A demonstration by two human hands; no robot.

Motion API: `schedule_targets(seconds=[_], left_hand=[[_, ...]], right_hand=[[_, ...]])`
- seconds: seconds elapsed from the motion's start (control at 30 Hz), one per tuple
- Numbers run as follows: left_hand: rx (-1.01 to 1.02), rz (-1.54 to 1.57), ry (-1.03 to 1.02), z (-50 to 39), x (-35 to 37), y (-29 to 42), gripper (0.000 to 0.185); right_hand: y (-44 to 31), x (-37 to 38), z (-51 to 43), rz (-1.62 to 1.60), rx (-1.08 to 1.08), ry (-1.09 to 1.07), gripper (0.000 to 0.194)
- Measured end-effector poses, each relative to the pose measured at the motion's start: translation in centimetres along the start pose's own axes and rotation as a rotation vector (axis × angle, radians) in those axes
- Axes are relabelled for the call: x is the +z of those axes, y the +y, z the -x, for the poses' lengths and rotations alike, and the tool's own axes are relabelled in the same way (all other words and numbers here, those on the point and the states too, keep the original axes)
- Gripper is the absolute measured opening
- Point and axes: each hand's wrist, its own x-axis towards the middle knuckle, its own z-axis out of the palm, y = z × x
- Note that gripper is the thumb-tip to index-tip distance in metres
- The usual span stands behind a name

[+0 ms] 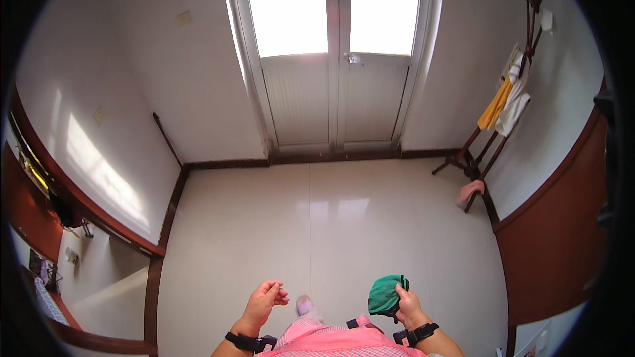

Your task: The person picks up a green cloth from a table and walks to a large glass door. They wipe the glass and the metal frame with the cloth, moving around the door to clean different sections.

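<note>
My right hand [408, 305] is shut on a green cloth [385, 295] with black edging, held folded out to the right of my body. In front of me on the left, my left hand [270, 295] has its fingers curled, thumb near the fingertips; whether something small is between them I cannot tell. Both wrists bear black straps with small devices. Below the hands are a pink checked garment [342, 339] and one foot in a pale slipper [304, 305] on the tiled floor.
Ahead is a white double door [337, 99] with bright panes. A dark wooden coat stand [483, 161] at the right holds white and yellow cloths, with a pink cloth [470, 193] low on its leg. Brown doors and frames flank the room; a thin dark stick [167, 139] leans at the left corner.
</note>
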Motion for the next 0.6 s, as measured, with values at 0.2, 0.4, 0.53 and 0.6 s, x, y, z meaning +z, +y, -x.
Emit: schedule_targets(seconds=[0.2,0.4,0.53,0.6], left_hand=[[0.028,-0.001,0.034,-8.5,-4.9,7.2,0.023],[0.007,0.055,0.032,-17.0,-5.3,11.6,0.024],[0.003,0.009,-0.018,-23.2,-3.9,13.6,0.024],[-0.003,-0.020,-0.022,-26.3,-3.1,15.6,0.025]], right_hand=[[-3.3,9.8,-7.5,-0.069,0.005,-0.094,0.028],[-4.3,14.0,-14.0,-0.018,0.086,-0.061,0.028],[-5.7,14.7,-21.3,-0.002,0.115,-0.004,0.029],[-7.6,15.8,-26.1,0.018,0.147,0.007,0.030]])
